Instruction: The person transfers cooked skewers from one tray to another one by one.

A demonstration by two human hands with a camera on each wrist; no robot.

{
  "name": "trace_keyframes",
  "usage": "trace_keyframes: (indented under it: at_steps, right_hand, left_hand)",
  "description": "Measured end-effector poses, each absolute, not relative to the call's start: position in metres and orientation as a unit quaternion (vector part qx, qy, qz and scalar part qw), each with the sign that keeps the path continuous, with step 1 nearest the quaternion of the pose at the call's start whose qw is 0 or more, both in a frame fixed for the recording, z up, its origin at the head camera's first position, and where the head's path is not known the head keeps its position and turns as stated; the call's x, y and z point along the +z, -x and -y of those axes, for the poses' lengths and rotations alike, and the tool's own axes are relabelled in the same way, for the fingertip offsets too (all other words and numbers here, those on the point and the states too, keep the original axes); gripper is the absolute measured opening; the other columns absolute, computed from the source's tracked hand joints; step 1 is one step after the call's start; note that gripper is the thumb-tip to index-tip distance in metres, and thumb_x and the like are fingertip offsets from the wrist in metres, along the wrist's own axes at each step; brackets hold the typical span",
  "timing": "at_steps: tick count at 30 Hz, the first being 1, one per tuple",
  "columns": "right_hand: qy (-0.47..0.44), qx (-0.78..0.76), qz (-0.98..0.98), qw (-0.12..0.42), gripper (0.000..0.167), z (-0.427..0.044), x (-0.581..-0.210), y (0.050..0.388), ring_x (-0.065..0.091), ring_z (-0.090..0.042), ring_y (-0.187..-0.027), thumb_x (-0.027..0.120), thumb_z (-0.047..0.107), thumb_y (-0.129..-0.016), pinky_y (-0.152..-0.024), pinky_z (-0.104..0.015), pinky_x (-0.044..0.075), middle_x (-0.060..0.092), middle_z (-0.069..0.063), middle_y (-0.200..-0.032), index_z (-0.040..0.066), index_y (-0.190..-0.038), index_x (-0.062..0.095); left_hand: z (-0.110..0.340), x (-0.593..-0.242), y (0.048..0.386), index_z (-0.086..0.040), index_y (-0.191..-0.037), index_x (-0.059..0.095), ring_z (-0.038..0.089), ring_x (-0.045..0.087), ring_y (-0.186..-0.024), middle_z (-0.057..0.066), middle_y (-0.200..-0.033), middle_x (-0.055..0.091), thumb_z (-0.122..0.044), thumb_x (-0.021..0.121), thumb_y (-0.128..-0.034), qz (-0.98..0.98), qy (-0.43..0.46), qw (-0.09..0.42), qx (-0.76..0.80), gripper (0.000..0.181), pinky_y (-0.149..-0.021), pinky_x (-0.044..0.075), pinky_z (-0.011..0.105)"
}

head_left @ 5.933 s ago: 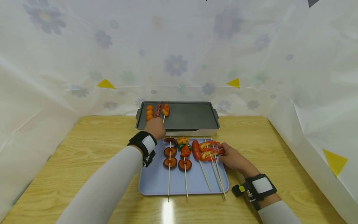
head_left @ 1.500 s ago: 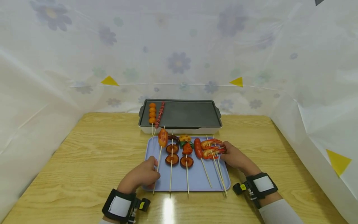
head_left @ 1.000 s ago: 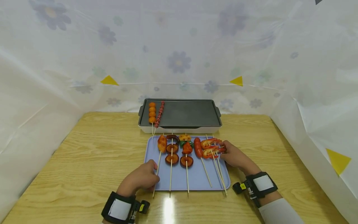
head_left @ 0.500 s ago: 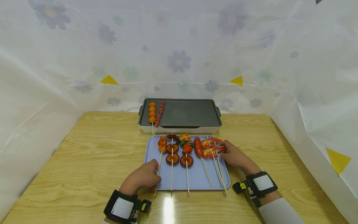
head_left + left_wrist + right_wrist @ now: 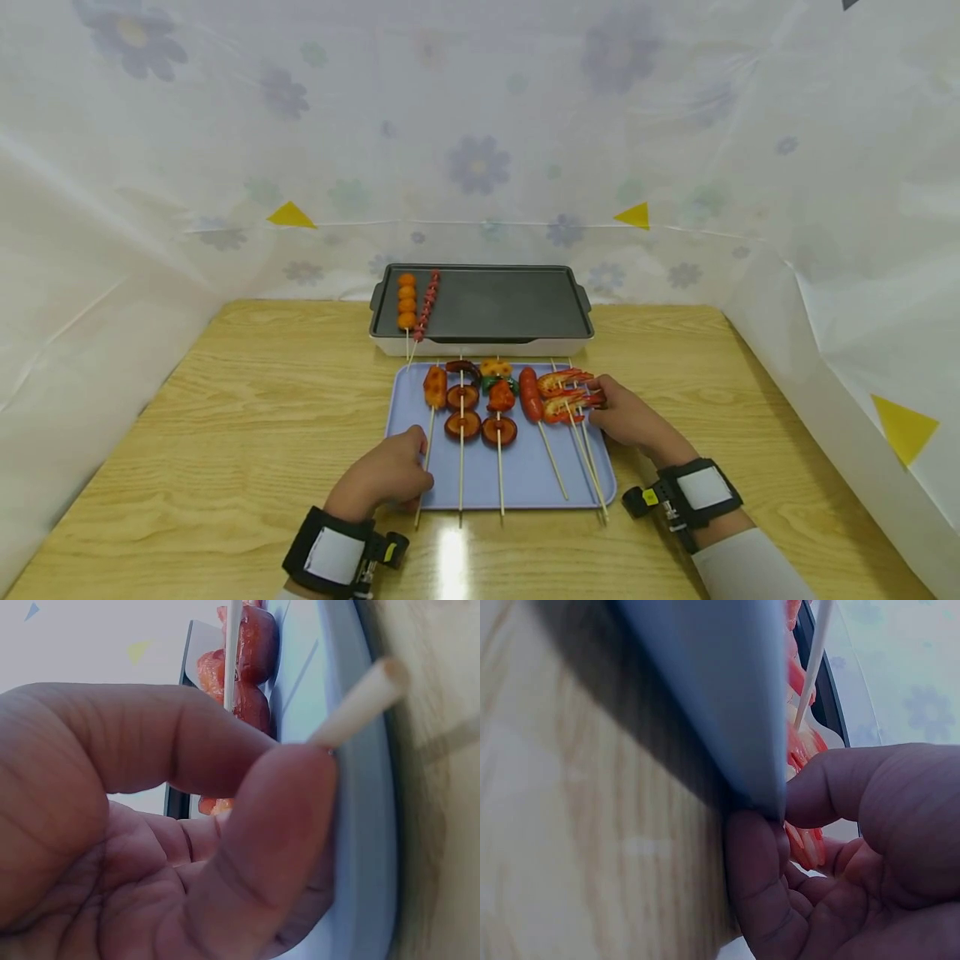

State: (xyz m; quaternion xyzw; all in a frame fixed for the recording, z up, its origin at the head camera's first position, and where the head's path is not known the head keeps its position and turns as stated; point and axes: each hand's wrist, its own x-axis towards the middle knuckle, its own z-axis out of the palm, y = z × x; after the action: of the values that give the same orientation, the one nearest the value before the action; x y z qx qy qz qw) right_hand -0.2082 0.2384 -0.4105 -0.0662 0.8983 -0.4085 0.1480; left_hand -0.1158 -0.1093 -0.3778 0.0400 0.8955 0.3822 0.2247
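Observation:
My left hand pinches the stick of a chicken wing skewer between thumb and forefinger. The glazed orange-brown wing lies at the left side of the lilac tray, and the stick's tip pokes out over the front rim. My right hand grips the tray's right rim, with the thumb above and a finger beneath, as the right wrist view shows. Close by that hand lie shrimp skewers. Between the hands are a mushroom skewer, a mixed skewer and a sausage skewer.
Behind the tray stands a dark griddle on a white base. At its left end lie a skewer of orange balls and a thin red meat skewer, sticks overhanging its front. Flowered sheeting encloses the wooden table.
My left hand has brought the chicken wing skewer from the griddle and lowered it onto the tray's left side. The right hand has kept its grip on the rim.

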Motion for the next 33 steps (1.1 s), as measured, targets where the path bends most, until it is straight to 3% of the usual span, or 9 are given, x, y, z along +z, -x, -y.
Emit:
trace_keyframes:
  at_steps: [16,22,28,33]
  right_hand:
    - [0.057,-0.42,-0.893,0.153,0.052,-0.2338,-0.4081,0.2051,0.055,-0.026,-0.079,0.054,-0.004,-0.086,-0.057,-0.036,0.046,0.052,-0.024,-0.113,-0.008,-0.135,0.038]
    - [0.054,-0.419,-0.893,0.153,0.051,-0.2334,-0.4088,0.2053,0.055,-0.026,-0.079,0.054,-0.004,-0.087,-0.057,-0.035,0.046,0.052,-0.024,-0.114,-0.007,-0.135,0.038]
    - [0.061,-0.422,-0.891,0.152,0.052,-0.2346,-0.4104,0.2054,0.055,-0.028,-0.084,0.054,-0.004,-0.087,-0.058,-0.036,0.047,0.052,-0.026,-0.116,-0.008,-0.136,0.037]
    - [0.064,-0.416,-0.895,0.149,0.051,-0.2342,-0.4097,0.2052,0.055,-0.029,-0.088,0.055,-0.004,-0.087,-0.06,-0.036,0.047,0.052,-0.025,-0.116,-0.009,-0.135,0.038]
  left_hand:
    - [0.1085,-0.3763,0.1178,-0.003,-0.094,0.05,0.019,0.055,-0.05,0.007,-0.066,0.059,0.0,0.065,-0.0764,-0.91,-0.049,0.214,0.35,0.023,-0.048,0.037,0.029]
    - [0.1101,-0.3746,0.1177,-0.003,-0.093,0.051,0.02,0.052,-0.059,0.007,-0.075,0.055,-0.003,0.069,-0.0751,-0.918,-0.043,0.205,0.336,0.026,-0.052,0.037,0.031]
    - [0.1128,-0.3772,0.1189,-0.006,-0.093,0.058,0.02,0.05,-0.063,0.005,-0.078,0.055,-0.014,0.073,-0.079,-0.927,-0.032,0.175,0.331,0.022,-0.054,0.037,0.031]
    - [0.1147,-0.3802,0.1218,-0.002,-0.098,0.064,0.019,0.051,-0.063,0.004,-0.077,0.057,-0.023,0.073,-0.0855,-0.935,-0.017,0.121,0.332,0.026,-0.054,0.04,0.032]
